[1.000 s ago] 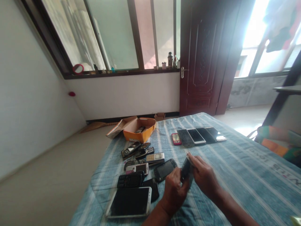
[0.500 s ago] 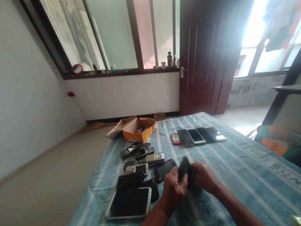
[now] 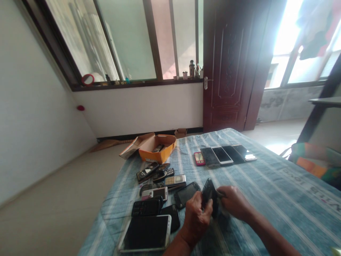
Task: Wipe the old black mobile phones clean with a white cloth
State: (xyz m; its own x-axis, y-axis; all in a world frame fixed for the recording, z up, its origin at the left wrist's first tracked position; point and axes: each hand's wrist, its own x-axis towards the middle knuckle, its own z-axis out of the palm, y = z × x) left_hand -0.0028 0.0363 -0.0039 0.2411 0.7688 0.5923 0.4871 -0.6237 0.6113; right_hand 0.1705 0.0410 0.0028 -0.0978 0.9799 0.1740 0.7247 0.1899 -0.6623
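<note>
My left hand (image 3: 196, 215) grips a dark smartphone (image 3: 209, 193), which is tilted up on edge above the bed cover. At the phone's right side my right hand (image 3: 234, 201) is closed, its fingers pinched against the back. A greyish bit shows by those fingertips, too blurred to name. Left of my hands lies a black touchscreen phone (image 3: 187, 195), and further left a white-framed tablet (image 3: 146, 233). Beside the tablet is a black phone (image 3: 172, 217), partly covered, with a black keypad phone (image 3: 146, 207) above it.
Several old keypad phones (image 3: 174, 180) lie in a loose heap toward an open orange box (image 3: 157, 156), which has a phone inside. A row with a white smartphone (image 3: 222, 155) and a small pink phone (image 3: 199, 159) lies ahead. Striped blue cloth (image 3: 266, 199) covers the bed.
My right hand has shifted slightly right, away from the phone's back. The phone in my left hand has turned a little, showing more of its dark face.
</note>
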